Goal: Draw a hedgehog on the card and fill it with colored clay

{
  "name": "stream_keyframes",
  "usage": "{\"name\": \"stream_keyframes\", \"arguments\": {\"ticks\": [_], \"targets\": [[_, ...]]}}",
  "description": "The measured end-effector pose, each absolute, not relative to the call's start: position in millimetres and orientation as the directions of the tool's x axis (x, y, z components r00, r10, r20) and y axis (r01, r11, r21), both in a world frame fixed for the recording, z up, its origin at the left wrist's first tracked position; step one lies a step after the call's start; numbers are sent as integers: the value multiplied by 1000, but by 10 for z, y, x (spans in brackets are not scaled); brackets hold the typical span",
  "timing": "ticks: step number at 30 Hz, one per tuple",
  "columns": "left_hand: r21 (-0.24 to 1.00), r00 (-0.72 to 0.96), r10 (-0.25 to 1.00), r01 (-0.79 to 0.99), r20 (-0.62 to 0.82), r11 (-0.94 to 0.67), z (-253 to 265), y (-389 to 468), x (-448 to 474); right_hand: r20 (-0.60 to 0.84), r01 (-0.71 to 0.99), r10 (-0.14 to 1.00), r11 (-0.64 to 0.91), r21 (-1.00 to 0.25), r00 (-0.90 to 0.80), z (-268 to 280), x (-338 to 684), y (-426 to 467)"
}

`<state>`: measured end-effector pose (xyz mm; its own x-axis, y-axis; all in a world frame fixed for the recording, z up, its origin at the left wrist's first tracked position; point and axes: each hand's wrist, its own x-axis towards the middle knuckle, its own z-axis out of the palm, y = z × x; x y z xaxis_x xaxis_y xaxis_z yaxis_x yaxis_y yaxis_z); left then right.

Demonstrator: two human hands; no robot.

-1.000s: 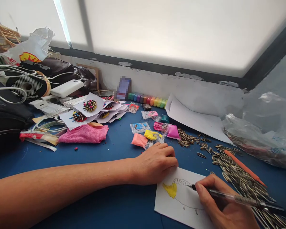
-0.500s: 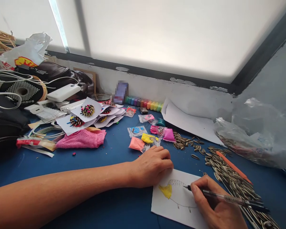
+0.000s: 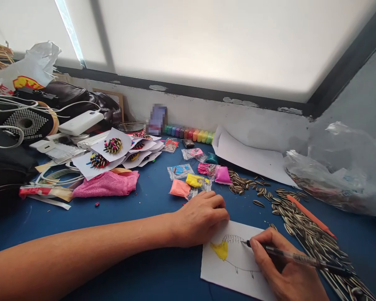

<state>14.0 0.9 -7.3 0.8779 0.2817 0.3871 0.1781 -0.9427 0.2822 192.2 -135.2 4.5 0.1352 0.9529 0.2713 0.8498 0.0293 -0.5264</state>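
Note:
My right hand (image 3: 285, 261) is closed around a black pen (image 3: 301, 257), its tip on a white sheet of paper (image 3: 217, 271). The sheet bears a rounded outline drawing with short legs, rows of small curved marks inside its top, and a flat yellow patch (image 3: 220, 251) at its left end. My left hand (image 3: 203, 217) rests at the sheet's upper left corner with its fingers curled in. The fingertips are hidden, so I cannot tell whether anything is in them. Just beyond that hand lie small bags of coloured clay, yellow (image 3: 196, 181) and orange (image 3: 179, 188).
Striped sunflower seeds (image 3: 313, 234) spread along the right, with an orange stick (image 3: 311, 215) on them. A clear plastic bag (image 3: 341, 179) stands behind. At the left are a pink cloth (image 3: 106, 184), seed-decorated papers (image 3: 113, 146), cables and a white power bank (image 3: 81, 122).
The pen tip has shifted slightly right along the marks inside the outline. My left hand stays by the sheet's corner. The whole view has shifted a little.

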Motion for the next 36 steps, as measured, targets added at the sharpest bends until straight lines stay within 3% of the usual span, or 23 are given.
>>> {"name": "stream_keyframes", "arguments": {"ticks": [4,17,23,36], "targets": [[285,883,277,174,378,-943,-52,6,135,292,821,927,-30,-570,237,72,1841,-1370],[286,882,279,175,380,-942,-50,2,135,251,761,924,-61,-646,287,123,1762,-1389],[286,880,278,172,386,-943,-58,2,138,314,791,896,-64,-608,314,128,1801,-1380],[278,880,275,173,387,-945,-68,4,139,297,823,918,-52,-566,263,101,1805,-1393]]}}
